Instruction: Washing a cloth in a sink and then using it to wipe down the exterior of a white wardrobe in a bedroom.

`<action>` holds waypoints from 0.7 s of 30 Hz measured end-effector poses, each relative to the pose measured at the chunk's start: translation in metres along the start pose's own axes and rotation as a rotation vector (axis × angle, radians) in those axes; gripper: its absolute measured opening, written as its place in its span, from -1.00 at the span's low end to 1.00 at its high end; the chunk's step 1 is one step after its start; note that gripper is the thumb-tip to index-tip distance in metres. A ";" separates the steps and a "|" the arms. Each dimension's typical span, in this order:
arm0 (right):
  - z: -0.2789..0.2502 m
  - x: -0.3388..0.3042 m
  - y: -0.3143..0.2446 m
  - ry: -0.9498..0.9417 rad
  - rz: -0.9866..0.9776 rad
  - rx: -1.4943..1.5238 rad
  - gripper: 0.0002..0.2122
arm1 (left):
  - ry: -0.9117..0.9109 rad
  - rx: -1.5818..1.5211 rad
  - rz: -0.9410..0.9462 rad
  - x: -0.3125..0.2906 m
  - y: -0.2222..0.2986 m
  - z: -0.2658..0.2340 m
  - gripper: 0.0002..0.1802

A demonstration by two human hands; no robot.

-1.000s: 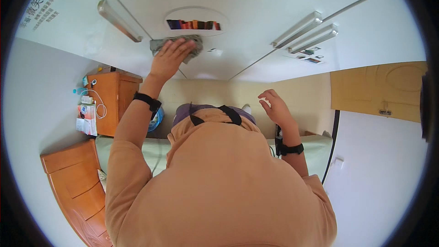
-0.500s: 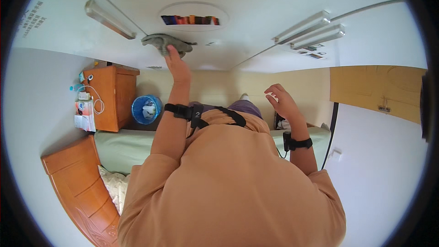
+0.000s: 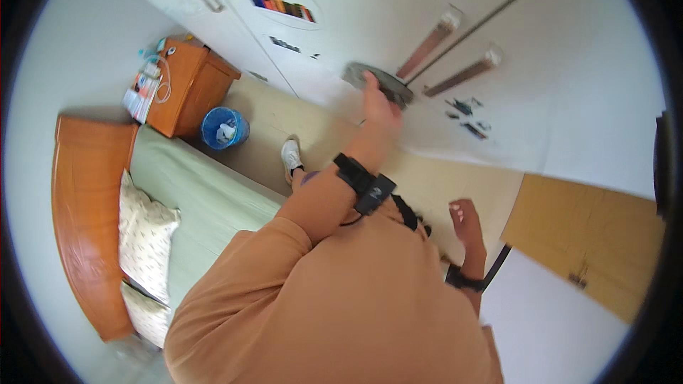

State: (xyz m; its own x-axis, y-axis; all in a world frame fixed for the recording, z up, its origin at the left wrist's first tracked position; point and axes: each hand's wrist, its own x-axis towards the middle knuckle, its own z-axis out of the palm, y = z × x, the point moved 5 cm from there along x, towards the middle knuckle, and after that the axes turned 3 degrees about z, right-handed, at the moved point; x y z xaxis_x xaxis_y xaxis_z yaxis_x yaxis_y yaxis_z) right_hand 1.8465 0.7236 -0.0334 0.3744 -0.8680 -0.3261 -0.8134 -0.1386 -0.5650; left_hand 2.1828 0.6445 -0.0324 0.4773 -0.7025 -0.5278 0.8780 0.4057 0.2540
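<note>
My left hand (image 3: 380, 103) holds a grey cloth (image 3: 359, 77) flat against the white wardrobe door (image 3: 334, 0). The cloth lies beside the lower end of a long door handle (image 3: 429, 41), near the seam between two doors. A second handle (image 3: 466, 75) is just across that seam. At my right side my right hand (image 3: 466, 222) hangs lower, touching no door, with its fingers curled. Small pale spots show at those fingers, too small to make out. Both wrists wear black bands with small boxes.
On the left, a blue-lined bin (image 3: 226, 129) stands by a wooden nightstand (image 3: 188, 92). The bed (image 3: 199, 178) with its wooden headboard (image 3: 85, 220) and pillows (image 3: 146, 242) is behind it. A wooden door (image 3: 576, 242) stands at the right. My white shoe (image 3: 291, 154) is on the floor.
The view has turned and my body has shifted right along the wardrobe. My left hand has carried the cloth from the left seam to the right-hand seam. My right hand has dropped lower.
</note>
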 end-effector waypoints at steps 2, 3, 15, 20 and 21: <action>-0.011 0.001 -0.002 -0.023 0.028 0.053 -0.90 | 0.139 -0.013 0.026 -0.008 -0.015 0.006 -0.50; -0.012 -0.001 0.001 -0.012 0.045 0.058 -0.90 | 0.277 0.011 -0.007 -0.014 -0.019 0.001 -0.52; 0.029 0.046 -0.077 -0.083 -0.136 0.017 -0.89 | 0.207 -0.075 -0.142 0.123 0.148 -0.051 -0.54; 0.053 0.057 -0.115 -0.064 -0.049 0.049 -0.89 | 0.273 0.077 0.079 0.167 0.279 -0.069 -0.50; 0.060 0.058 -0.121 -0.063 -0.027 0.048 -0.89 | 0.278 0.087 0.079 0.172 0.289 -0.068 -0.50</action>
State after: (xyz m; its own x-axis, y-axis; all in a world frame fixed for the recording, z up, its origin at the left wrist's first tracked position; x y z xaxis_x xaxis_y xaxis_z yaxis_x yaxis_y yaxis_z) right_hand 1.9935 0.7185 -0.0298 0.4246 -0.8322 -0.3566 -0.7809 -0.1373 -0.6094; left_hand 2.5162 0.6811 -0.1048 0.5269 -0.4788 -0.7022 0.8440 0.3924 0.3657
